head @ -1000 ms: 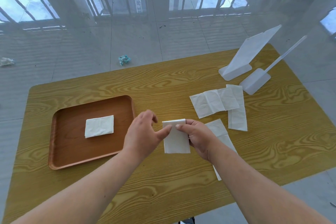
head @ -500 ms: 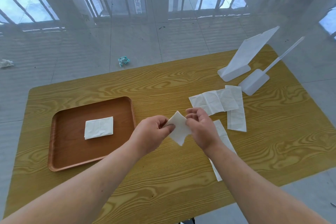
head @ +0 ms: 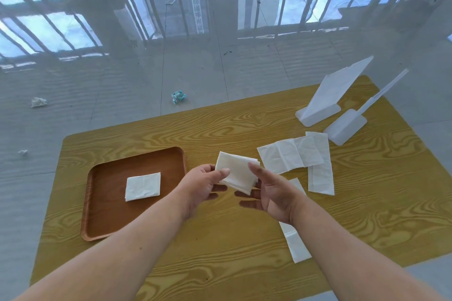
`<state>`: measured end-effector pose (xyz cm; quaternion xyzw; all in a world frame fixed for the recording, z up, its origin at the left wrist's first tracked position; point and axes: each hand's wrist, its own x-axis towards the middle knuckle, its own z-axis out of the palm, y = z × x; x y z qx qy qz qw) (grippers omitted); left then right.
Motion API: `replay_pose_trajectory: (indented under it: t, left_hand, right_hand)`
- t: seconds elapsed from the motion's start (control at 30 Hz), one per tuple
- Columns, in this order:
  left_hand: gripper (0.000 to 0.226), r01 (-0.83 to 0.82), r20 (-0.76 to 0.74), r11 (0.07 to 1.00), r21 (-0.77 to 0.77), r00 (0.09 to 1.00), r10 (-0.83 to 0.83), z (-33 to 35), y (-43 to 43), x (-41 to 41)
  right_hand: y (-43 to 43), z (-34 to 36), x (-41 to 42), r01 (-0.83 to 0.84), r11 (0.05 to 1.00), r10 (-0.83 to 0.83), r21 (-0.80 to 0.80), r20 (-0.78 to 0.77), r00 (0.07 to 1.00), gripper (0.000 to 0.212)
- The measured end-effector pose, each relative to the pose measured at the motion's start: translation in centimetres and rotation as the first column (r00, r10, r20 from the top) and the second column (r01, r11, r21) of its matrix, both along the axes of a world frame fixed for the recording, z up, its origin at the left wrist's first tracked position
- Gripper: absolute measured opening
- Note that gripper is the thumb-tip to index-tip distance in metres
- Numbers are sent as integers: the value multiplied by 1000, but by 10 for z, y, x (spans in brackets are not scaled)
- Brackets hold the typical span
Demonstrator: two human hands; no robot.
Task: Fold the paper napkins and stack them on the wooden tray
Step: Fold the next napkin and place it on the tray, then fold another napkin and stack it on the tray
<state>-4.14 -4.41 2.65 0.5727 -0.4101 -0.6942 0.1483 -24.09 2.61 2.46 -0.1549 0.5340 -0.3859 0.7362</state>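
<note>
A folded white napkin point(head: 236, 172) hangs above the table's middle, pinched at its left edge by my left hand point(head: 204, 184). My right hand point(head: 270, 194) is beside its right edge, fingers spread, thumb against the paper. The wooden tray point(head: 105, 217) lies at the left with one folded napkin point(head: 143, 186) in its middle. Two unfolded napkins point(head: 288, 155) point(head: 320, 173) overlap on the table at the right. Another long napkin point(head: 294, 242) lies under my right forearm, partly hidden.
Two white plastic stands point(head: 318, 110) point(head: 347, 126) sit at the table's point(head: 244, 129) far right corner. Crumpled scraps lie on the shiny floor beyond the table: a teal scrap point(head: 179, 96) and a white scrap point(head: 38, 102). The table's near edge runs under my forearms.
The folded napkin was pressed flat on the table, then lifted. It now hangs higher in my left hand's pinch, and my right hand has loosened and opened beside it.
</note>
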Motion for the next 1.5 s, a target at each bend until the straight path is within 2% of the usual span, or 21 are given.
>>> replay_pose_trajectory:
  t: [0.07,0.17,0.37,0.47,0.57,0.8,0.87,0.93,1.03,1.13,1.27,1.37,1.43,1.5]
  left_hand:
    - [21,11,94,999,-42,996,-7,-6,-6,4]
    - [17,28,140,998,-57,990,-20,-19,-10,23]
    - [9,-52,192,989,-140,978,79,-43,-20,101]
    - [17,-25,240,982,-188,968,71,-48,-30,154]
    - [27,18,374,969,-248,924,78,-52,-42,204]
    - [36,154,584,938,-311,809,61,-49,-59,246]
    - [72,291,730,897,-333,681,51,-47,-56,242]
    - [100,480,834,820,-312,552,-6,-45,-50,233]
    - [103,735,887,609,-298,449,-108,-47,-39,203]
    - [102,871,907,413,-267,372,-197,-56,-28,162]
    - [99,947,909,203,-249,301,-290,-65,-13,100]
    - [89,970,899,67,-233,241,-365,-68,2,59]
    - [78,967,883,-5,-253,229,-409,-65,12,38]
    - [67,954,876,-74,-290,234,-421,-62,23,20]
  right_hand:
    - [-8,-3,-1,-21,1000,22,6,-97,995,46]
    - [-18,-12,12,-104,994,111,38,-291,950,25]
    - [-34,-28,99,-221,971,237,88,-449,862,19]
    - [-52,-36,148,-241,967,251,88,-516,819,15]
    - [-75,-40,187,-279,957,274,83,-576,770,14]
    - [-113,-44,231,-448,881,381,153,-790,480,29]
    - [-111,-42,230,-463,863,374,204,-873,312,46]
    - [-99,-42,222,-476,860,285,186,-947,146,63]
    - [-69,-47,188,-514,842,169,160,-985,-30,76]
    - [-29,-58,135,-485,835,231,259,-966,-118,87]
    - [27,-62,62,-287,920,256,268,-963,-77,91]
    - [62,-59,22,-97,972,214,215,-976,-28,81]
    - [76,-58,13,-1,977,214,214,-977,27,73]
    - [82,-58,14,23,971,237,240,-968,77,70]
